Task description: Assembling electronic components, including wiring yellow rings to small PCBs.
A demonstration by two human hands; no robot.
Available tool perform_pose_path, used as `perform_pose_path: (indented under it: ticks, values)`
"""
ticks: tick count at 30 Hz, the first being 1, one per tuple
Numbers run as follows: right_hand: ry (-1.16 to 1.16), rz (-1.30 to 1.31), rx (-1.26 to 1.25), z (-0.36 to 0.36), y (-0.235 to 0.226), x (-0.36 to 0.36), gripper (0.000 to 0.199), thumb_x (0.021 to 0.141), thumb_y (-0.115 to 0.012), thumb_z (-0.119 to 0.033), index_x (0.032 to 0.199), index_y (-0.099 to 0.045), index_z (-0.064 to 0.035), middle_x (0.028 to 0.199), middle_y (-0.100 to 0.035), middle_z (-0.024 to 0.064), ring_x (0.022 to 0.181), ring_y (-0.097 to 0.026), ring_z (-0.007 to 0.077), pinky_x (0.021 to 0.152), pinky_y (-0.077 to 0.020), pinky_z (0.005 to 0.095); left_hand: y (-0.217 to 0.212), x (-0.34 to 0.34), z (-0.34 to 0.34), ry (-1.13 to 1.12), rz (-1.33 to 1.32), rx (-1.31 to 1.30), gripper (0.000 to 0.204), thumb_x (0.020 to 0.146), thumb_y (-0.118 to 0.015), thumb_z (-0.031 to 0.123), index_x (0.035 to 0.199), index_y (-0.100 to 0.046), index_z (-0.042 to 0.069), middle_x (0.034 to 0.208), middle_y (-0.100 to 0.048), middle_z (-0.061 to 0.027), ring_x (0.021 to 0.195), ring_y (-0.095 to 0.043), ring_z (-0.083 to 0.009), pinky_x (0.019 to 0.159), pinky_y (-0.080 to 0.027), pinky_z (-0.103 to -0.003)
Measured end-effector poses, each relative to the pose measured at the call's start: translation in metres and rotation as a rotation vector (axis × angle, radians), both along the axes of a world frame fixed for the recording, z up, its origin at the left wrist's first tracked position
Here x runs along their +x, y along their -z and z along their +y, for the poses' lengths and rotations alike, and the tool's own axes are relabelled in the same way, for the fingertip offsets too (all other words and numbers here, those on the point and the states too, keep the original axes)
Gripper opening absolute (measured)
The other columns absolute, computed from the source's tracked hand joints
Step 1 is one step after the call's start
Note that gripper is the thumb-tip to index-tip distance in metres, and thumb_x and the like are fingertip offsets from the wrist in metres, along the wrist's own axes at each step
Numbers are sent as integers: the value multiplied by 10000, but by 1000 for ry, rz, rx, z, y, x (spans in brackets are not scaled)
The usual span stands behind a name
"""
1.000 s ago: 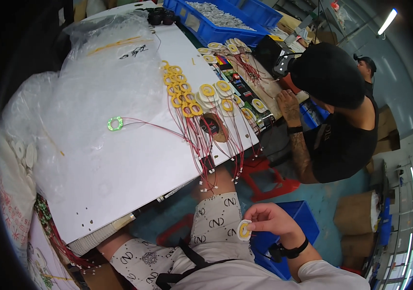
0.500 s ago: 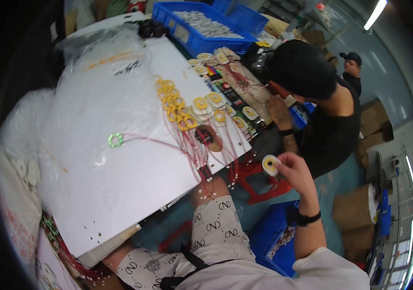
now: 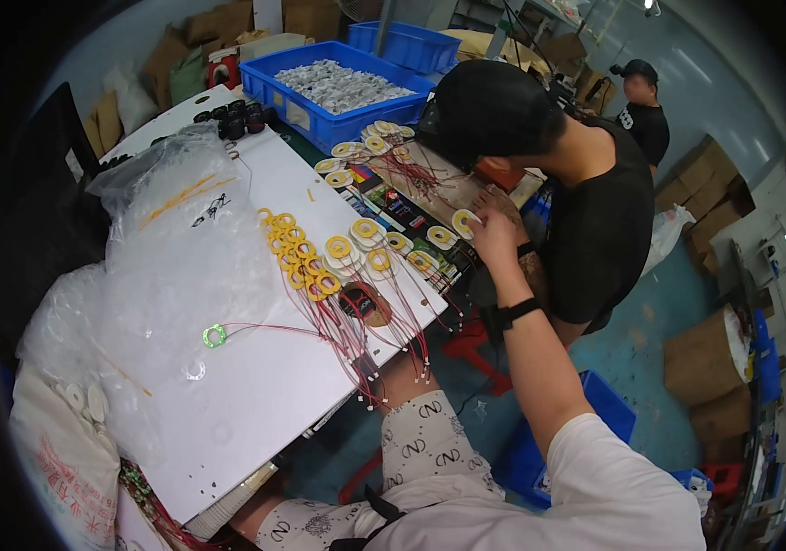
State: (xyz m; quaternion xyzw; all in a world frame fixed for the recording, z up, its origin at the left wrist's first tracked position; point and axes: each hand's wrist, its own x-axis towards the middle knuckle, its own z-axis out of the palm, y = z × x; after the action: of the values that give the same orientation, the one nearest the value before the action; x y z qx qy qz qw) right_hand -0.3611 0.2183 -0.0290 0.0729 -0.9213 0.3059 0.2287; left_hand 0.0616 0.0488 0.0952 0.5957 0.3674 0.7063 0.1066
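My right arm reaches forward, and my right hand point(image 3: 494, 231) pinches a round white disc with a yellow ring point(image 3: 463, 222) by its edge. It is beside a co-worker's hand point(image 3: 500, 199), over the edge of the work surface; I cannot tell whether the two hands touch. Nearer me lie several similar white discs with yellow rings point(image 3: 441, 237), with red wires trailing from them. A bunch of bare yellow rings point(image 3: 299, 257) is left of them. A green ring point(image 3: 214, 336) on a red wire lies apart on the white table. My left hand is out of view.
Clear plastic bags point(image 3: 181, 220) cover the left of the white table point(image 3: 255, 404). A blue bin point(image 3: 319, 124) of small white parts stands at the back. The co-worker point(image 3: 595, 220) sits to the right. A red stool point(image 3: 480, 354) and a blue crate point(image 3: 609, 409) stand below.
My right hand has moved forward and left with the disc, from above the red stool to beside the co-worker's hand. The view has shifted too.
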Motion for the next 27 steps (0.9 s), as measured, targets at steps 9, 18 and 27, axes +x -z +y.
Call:
perform_pose_path:
  ticks: [9,18,27]
  values:
    - [-68,-224,-56,5,26,-37,257,764,-799,-214,909,-753,-7,821,-714,201,787,-710,339,730,-546,417,-6,-4,-1,2,-22,-28,494,940,-630,318,1315,-564,2,1391,-519,-209,1314,-440,-415,1074,-375,-500]
    - [-190,-344,-202,-9,27,-27,262,805,-802,-204,907,-737,28,753,-675,51,652,-609,151,616,-486,332,-6,-6,-1,2,-41,-25,472,937,-639,300,1294,-577,-1,1378,-531,-204,1302,-448,-414,1063,-383,-499]
    - [-188,-345,-99,-14,33,-46,311,766,-822,-232,947,-729,3,816,-726,126,756,-702,233,721,-542,361,-20,2,-8,-94,-129,35,351,923,-664,209,1187,-623,-19,1280,-580,-187,1212,-499,-406,1008,-419,-487]
